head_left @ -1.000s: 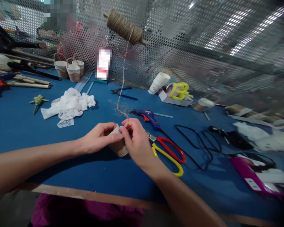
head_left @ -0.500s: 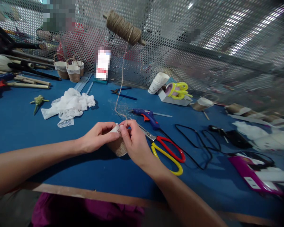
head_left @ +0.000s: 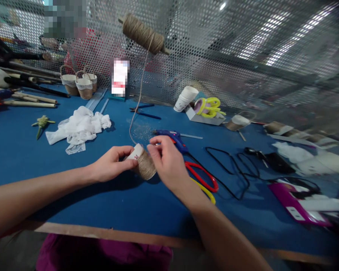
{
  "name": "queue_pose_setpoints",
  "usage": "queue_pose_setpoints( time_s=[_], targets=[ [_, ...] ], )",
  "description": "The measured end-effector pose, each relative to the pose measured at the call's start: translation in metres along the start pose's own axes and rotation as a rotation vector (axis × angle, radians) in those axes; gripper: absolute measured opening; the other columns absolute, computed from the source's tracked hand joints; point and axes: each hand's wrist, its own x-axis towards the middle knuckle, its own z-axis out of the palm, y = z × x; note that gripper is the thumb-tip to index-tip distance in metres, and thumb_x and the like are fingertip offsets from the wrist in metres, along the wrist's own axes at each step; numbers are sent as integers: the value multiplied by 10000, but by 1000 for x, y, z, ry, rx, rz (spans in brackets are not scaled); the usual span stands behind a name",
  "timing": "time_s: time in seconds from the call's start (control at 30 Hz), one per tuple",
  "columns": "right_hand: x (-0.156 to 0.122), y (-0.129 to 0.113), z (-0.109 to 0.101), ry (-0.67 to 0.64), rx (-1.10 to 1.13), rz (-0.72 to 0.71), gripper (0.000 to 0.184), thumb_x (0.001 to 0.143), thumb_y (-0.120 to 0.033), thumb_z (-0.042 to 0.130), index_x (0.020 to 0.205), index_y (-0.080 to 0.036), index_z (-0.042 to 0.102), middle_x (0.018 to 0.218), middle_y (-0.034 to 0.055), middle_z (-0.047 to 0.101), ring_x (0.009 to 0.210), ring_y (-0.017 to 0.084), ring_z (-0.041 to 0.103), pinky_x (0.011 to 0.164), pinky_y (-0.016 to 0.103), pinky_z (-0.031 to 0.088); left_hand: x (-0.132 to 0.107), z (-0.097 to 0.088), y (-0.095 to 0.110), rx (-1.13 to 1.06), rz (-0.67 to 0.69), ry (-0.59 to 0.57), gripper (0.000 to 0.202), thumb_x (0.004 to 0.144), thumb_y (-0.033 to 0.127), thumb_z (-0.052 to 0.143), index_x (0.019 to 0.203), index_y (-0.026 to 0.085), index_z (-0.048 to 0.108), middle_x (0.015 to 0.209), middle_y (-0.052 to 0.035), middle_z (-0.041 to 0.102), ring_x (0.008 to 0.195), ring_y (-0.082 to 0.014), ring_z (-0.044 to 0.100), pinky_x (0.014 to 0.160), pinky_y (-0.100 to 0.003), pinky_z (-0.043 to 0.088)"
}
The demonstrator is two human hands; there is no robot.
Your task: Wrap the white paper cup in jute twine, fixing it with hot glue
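My left hand (head_left: 111,165) grips a small paper cup (head_left: 142,162) partly wrapped in jute twine, held on its side just above the blue table (head_left: 73,188). My right hand (head_left: 168,163) is beside the cup's wrapped end, fingers curled and pinching by the twine. A strand of twine (head_left: 137,101) runs up from the cup to a jute spool (head_left: 142,34) hung on the mesh panel. Red and yellow scissors (head_left: 205,182) lie just right of my right wrist. A blue glue gun (head_left: 172,136) lies behind my right hand.
White lace cloth (head_left: 77,128) lies left of centre. Small twine baskets (head_left: 76,82) stand at the back left near sticks. Stacked white cups (head_left: 185,98), yellow scissors (head_left: 211,106), a black cable (head_left: 231,169) and a magenta packet (head_left: 296,205) sit to the right. A person sits behind the mesh.
The cup has turned so its twine-wrapped side shows. My right hand lifted slightly off the cup and moved right; the strand now runs straighter up to the spool.
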Motion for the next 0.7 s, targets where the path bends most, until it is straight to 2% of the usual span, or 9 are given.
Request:
queue_pose_setpoints(
  time_s=[0.07,0.1,0.2,0.23,0.3,0.4,0.5,0.63,0.7],
  targets=[
    [12,20,-8,-14,-240,198,273,869,-352,330,949,-149,495,961,89,556,827,151,555,728,256,432,1,-1,-2,-16,7,-6,153,738,258,509,760,107,511,711,-6,517,678,-123,484,669,-256,391],
    [18,31,-11,-20,-298,266,288,867,-328,340,979,-122,506,997,124,548,885,185,546,761,291,422,1,-2,-3,-9,13,-9,161,745,265,507,766,106,511,717,-10,518,681,-124,484,668,-256,390],
    [34,63,-14,-118,-384,387,260,801,-230,469,946,-35,559,980,212,556,972,290,514,801,377,396,1,-3,-3,74,52,-18,171,769,272,483,772,104,515,726,-15,514,681,-121,468,651,-249,374],
    [37,71,-12,-181,-391,416,233,780,-223,506,894,-35,584,923,204,579,953,295,526,788,375,406,1,-3,-3,115,69,-22,173,777,271,473,769,104,517,721,-12,508,672,-118,456,639,-244,365],
    [42,81,-9,-281,-396,470,224,784,-244,528,907,-66,588,928,154,590,922,252,546,771,369,430,-1,-4,-2,200,104,-25,175,787,268,458,749,107,516,696,-1,483,646,-108,423,611,-233,345],
    [46,86,-6,-361,-380,547,277,821,-292,495,1055,-146,523,1068,80,542,911,181,546,761,371,455,-2,-5,0,296,148,-20,166,786,256,456,725,112,510,676,12,440,631,-100,385,601,-226,330],
    [47,88,-8,-389,-316,603,277,832,-297,479,1075,-168,510,1088,65,530,906,172,546,750,367,463,-3,-5,1,343,177,-7,158,782,252,455,731,112,509,695,6,437,647,-105,389,621,-231,338],
    [46,86,-17,-283,-165,635,287,737,-210,586,997,-98,536,909,107,605,816,206,585,703,347,469,-4,-6,2,374,186,8,175,784,261,447,762,103,520,718,-8,450,662,-113,401,632,-238,346],
    [41,78,-25,-212,-45,616,356,698,-167,592,1033,-93,498,840,101,627,741,194,608,663,319,478,-3,-7,2,377,182,20,182,785,265,447,773,102,526,725,-11,459,669,-117,408,634,-238,347]
  ],
)
